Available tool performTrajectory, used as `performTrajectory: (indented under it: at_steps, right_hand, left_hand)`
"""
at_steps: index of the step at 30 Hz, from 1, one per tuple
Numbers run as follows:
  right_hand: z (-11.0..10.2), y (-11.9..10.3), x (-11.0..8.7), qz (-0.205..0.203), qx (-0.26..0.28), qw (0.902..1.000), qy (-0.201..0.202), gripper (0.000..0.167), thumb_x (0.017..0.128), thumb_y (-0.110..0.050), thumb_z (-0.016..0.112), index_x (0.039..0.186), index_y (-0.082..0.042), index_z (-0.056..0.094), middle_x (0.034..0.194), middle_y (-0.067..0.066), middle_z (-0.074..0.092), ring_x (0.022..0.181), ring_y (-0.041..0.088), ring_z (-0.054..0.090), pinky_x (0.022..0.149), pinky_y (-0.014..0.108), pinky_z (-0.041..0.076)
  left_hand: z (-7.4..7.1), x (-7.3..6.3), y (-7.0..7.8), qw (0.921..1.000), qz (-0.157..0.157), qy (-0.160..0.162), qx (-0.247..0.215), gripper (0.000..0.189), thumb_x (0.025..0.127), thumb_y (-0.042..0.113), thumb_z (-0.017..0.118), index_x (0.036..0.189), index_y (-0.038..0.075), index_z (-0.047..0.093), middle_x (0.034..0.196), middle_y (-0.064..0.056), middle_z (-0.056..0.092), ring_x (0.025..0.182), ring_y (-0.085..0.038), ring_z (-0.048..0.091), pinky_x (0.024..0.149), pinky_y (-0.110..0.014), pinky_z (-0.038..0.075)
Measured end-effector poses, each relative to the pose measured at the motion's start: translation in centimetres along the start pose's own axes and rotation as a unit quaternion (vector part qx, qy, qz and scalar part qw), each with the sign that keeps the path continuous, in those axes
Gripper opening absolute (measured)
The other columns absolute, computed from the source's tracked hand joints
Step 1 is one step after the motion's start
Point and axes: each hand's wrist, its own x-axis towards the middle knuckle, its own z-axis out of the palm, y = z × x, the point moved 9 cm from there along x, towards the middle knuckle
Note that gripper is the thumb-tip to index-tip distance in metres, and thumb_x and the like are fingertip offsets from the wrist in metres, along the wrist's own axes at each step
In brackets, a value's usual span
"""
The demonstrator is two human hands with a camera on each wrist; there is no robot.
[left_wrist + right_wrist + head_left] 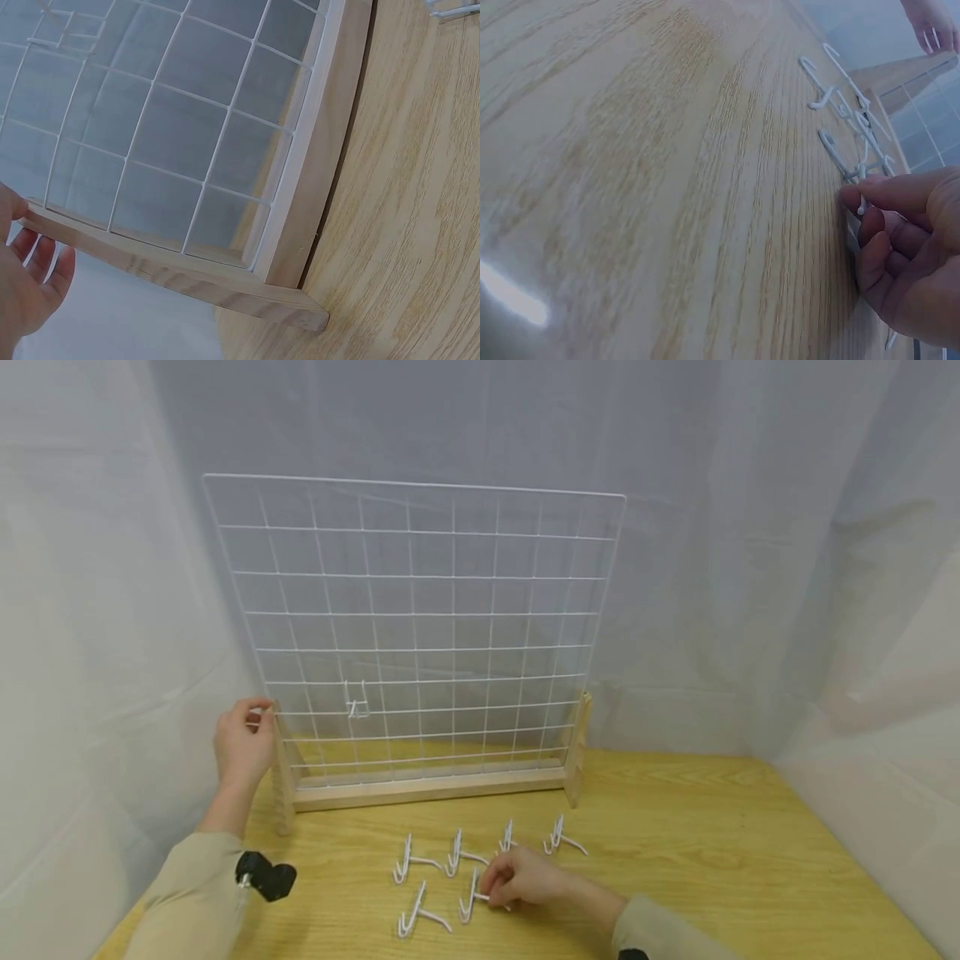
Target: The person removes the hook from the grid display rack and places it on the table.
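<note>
A white wire grid panel (pixel 453 614) stands upright in a wooden stand (pixel 431 792). With its fingertips, my left hand (pixel 243 739) grips the top of the stand's left upright (pixel 161 262). One white wire hook (pixel 357 703) hangs low on the left part of the grid. My right hand (pixel 525 877) pinches the prong of another white wire hook (pixel 469 897), which is low at the table surface; I cannot tell whether it still touches it. In the right wrist view, thumb and forefinger of the right hand (pixel 915 240) close on the prong tip.
Several more white hooks lie about the right hand: one at the front left (pixel 415 912), a back row starting at the left (pixel 405 860) and ending at the right (pixel 557 835). The wood-grain table (pixel 705 843) is bounded by pale cloth sheets (pixel 750 568).
</note>
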Motion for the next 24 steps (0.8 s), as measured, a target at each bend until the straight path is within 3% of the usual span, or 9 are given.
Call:
performTrajectory:
  at_steps: [16,24]
  right_hand:
    - [0.17,0.28,0.12,-0.002,-0.013,0.9999,0.009,0.011,0.073,0.01,0.064,0.083,0.005,0.064,0.064,-0.005,0.056,0.05,0.002,0.043,0.044,0.015,0.032]
    - [0.13,-0.17,-0.01,-0.009,-0.006,0.9999,-0.007,0.009,0.076,0.007,0.064,0.084,0.005,0.063,0.066,-0.003,0.056,0.054,0.004,0.045,0.047,0.016,0.036]
  left_hand:
    - [-0.12,-0.01,0.13,1.0,0.007,0.005,0.003,0.022,0.092,0.007,0.048,0.107,-0.004,0.059,0.088,-0.02,0.052,0.079,-0.026,0.046,0.069,-0.035,0.035]
    - [-0.17,-0.06,0.37,0.9998,0.015,0.01,0.002,0.021,0.092,0.006,0.048,0.106,-0.004,0.059,0.087,-0.021,0.052,0.079,-0.028,0.047,0.069,-0.036,0.034]
